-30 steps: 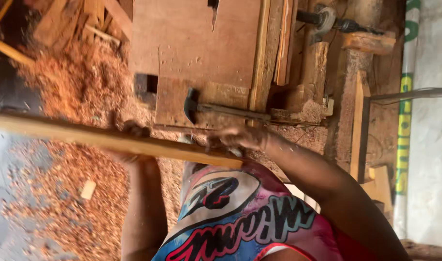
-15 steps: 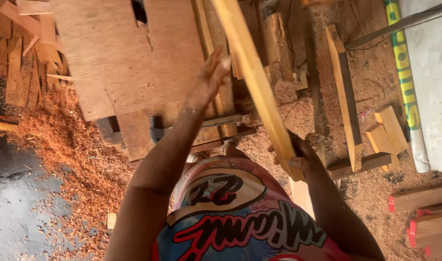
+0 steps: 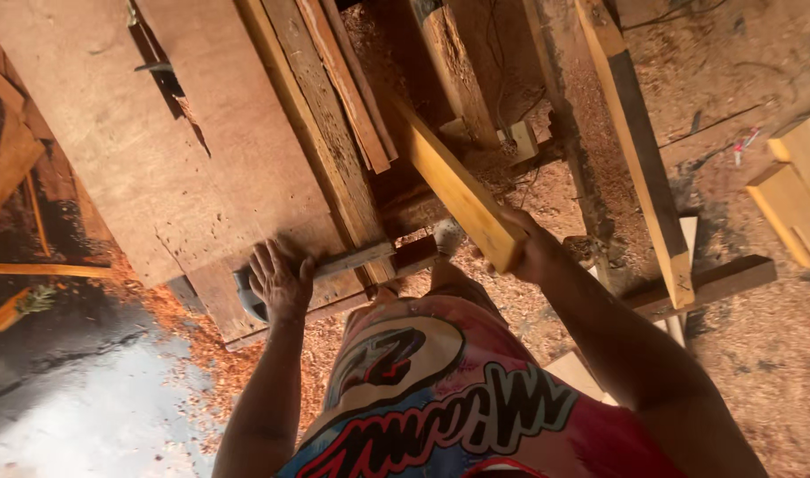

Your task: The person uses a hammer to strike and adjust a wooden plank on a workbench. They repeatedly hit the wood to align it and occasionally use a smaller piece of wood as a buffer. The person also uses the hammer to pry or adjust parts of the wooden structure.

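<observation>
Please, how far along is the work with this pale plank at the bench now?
Done: shavings cover the floor and pale cut blocks lie at the right, so some wood looks already cut. In hand: the right hand grips the end of the pale plank above the bench; the left hand rests open on the bench edge. Left: the plank looks whole, with no cut visible.

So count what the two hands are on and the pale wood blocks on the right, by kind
Pale yellow wooden beam, gripped by the right hand: 1
Wide reddish-brown wooden board, under the left hand: 1
Pale yellow wood blocks on the sawdust: 2
Total: 4
</observation>
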